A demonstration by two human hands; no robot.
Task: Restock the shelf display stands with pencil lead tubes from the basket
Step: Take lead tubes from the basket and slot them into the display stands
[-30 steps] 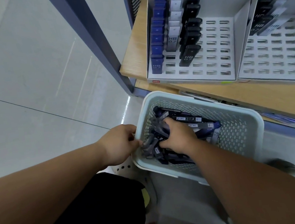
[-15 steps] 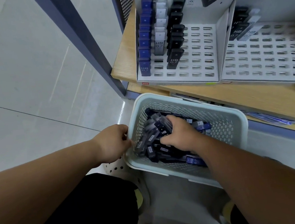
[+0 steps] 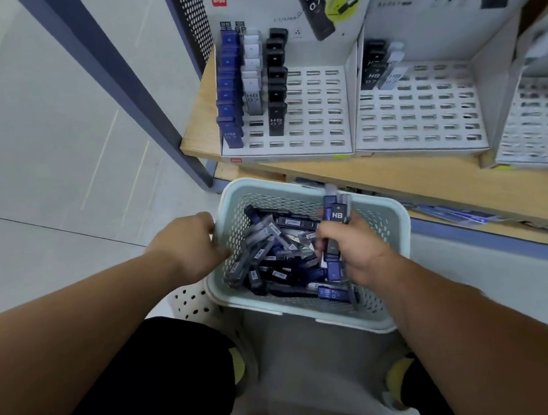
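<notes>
At the far left a blue-grey shelf post [image 3: 118,74] slanted down towards the pale floor. Our left hand [image 3: 191,248] was pressed against the left side of the pale green basket [image 3: 313,314], its fingers curled tightly at the rim there and holding it. Inside the basket lay a loose pile of pencil lead tubes [image 3: 272,259] in blue, black and grey, criss-crossed over one another.

Above the basket, on the wooden shelf [image 3: 418,182], the first display stand [image 3: 316,112] carried three columns along its left side: blue tubes [image 3: 227,89], grey-white tubes [image 3: 253,72] and black tubes [image 3: 276,79]. Rows of open slots lay to their right.

Our right hand [image 3: 356,245] hung over the right half of the basket. Its fingers and thumb were wrapped round a small bundle of tubes [image 3: 336,217] that stood upright out of the fist. The front one was marked HB, but we could not tell how many it held.

Further right, the second display stand [image 3: 426,109] had a few dark and grey tubes [image 3: 379,63] in its back left corner. The third stand [image 3: 538,119], at the right edge, was too blurred for us to read.
</notes>
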